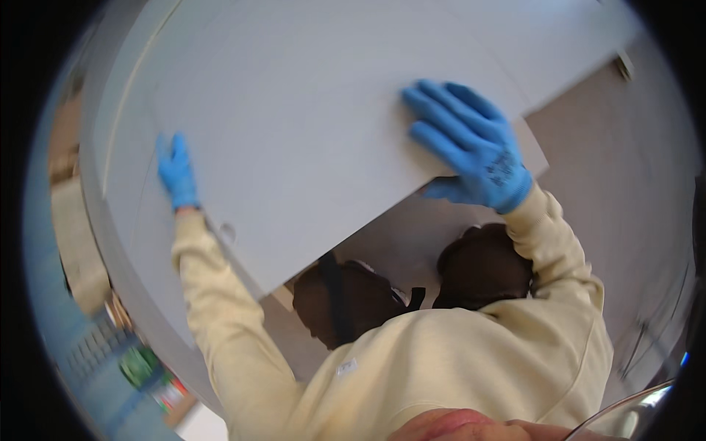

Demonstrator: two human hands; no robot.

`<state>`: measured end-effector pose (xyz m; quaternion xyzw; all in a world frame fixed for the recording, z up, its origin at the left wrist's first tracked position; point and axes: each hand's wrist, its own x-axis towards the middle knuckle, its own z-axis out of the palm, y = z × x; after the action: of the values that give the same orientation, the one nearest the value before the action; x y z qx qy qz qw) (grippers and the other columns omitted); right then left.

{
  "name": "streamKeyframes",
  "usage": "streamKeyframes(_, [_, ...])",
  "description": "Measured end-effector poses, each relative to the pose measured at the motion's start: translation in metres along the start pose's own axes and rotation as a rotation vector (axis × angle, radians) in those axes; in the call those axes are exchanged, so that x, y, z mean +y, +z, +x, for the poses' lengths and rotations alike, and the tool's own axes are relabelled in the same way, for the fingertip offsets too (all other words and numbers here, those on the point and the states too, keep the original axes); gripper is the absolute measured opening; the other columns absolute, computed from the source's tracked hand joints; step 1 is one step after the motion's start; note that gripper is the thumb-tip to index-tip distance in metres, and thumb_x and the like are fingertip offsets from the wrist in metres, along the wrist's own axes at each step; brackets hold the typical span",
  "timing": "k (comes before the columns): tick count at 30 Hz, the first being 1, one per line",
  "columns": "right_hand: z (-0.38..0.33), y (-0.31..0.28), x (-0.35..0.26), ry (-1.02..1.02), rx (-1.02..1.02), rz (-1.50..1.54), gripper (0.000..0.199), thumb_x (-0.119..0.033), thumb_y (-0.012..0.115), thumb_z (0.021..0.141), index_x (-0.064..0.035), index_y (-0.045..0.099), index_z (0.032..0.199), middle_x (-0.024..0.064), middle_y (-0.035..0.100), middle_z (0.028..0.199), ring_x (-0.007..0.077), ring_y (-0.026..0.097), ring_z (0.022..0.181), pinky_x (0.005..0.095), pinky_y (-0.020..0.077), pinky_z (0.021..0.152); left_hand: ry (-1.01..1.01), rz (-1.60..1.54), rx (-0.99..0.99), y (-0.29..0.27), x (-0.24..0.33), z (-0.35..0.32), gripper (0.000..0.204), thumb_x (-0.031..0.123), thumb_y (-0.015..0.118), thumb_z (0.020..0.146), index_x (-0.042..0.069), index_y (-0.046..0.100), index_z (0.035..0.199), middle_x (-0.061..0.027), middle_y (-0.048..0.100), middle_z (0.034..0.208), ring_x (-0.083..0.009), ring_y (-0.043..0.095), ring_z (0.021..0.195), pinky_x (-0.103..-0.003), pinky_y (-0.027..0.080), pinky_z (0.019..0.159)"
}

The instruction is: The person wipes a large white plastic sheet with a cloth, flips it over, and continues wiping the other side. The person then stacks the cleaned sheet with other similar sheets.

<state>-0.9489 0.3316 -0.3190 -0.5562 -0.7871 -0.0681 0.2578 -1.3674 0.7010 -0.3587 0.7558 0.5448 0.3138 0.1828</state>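
Note:
A large pale grey flat panel stretches out in front of me. My right hand, in a blue glove with dark print on its back, lies over the panel's near edge on the right. Its fingers are stretched out on the surface, and the thumb reaches past the edge. Further left, my left hand, also in a blue glove, is by the panel's left side with its fingers extended. Whether it touches the surface or the side edge, I cannot tell. Neither hand holds anything visible.
A small round mark or hole shows near the panel's left near corner. My dark-covered legs are just below the near edge. Grey floor lies to the right. A green item and boxes stand at far left.

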Motion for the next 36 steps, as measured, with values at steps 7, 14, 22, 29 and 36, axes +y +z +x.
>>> streamKeyframes(7, [0.031,-0.016,0.006,-0.086,-0.103,0.023,0.076,-0.07,0.053,0.092,-0.0007,0.064,0.122,0.0213,0.056,0.147,0.0411,0.052,0.137,0.0534,0.0391,0.114,-0.016,0.204,0.011,-0.031,0.035,-0.031,0.061,0.035,0.064,0.099,0.003,0.049,0.148,-0.0218,0.056,0.146,-0.0313,0.055,0.134,-0.038,0.043,0.112])
streamKeyframes(14, [0.029,-0.014,0.018,-0.056,-0.162,-0.053,0.088,-0.08,0.048,0.089,-0.0011,0.065,0.124,0.0209,0.055,0.149,0.0414,0.049,0.14,0.0532,0.0359,0.117,0.137,0.037,-0.062,-0.066,0.129,-0.186,0.053,0.017,0.068,0.097,0.001,0.053,0.145,-0.0195,0.047,0.155,-0.0358,0.042,0.145,-0.045,0.034,0.12])
streamKeyframes(22, [-0.024,-0.015,0.042,0.036,-0.024,-0.139,0.07,-0.052,0.064,0.095,-0.0006,0.054,0.142,0.0213,0.051,0.152,0.0401,0.047,0.143,0.0522,0.035,0.118,0.307,0.446,-0.206,-0.063,0.162,-0.258,0.096,0.074,0.058,0.089,-0.002,0.05,0.147,-0.0225,0.045,0.156,-0.0473,0.036,0.146,-0.056,0.03,0.118])
streamKeyframes(29, [-0.043,-0.038,0.059,0.126,0.007,-0.175,0.068,-0.038,0.082,0.078,0.0004,0.061,0.13,0.0137,0.059,0.147,0.0344,0.054,0.137,0.0483,0.0413,0.114,0.466,0.542,-0.344,-0.043,0.174,-0.251,0.11,0.063,0.079,0.075,-0.004,0.038,0.153,-0.029,0.038,0.156,-0.0463,0.04,0.143,-0.056,0.034,0.118])
streamKeyframes(36, [-0.056,-0.038,0.06,0.16,0.006,-0.26,0.075,-0.052,0.077,0.081,0.0011,0.06,0.131,0.0168,0.056,0.149,0.0358,0.052,0.139,0.0505,0.0384,0.115,0.464,0.479,-0.29,-0.034,0.175,-0.255,0.111,0.057,0.084,0.07,-0.002,0.039,0.152,-0.0287,0.041,0.154,-0.0474,0.039,0.143,-0.056,0.035,0.117])
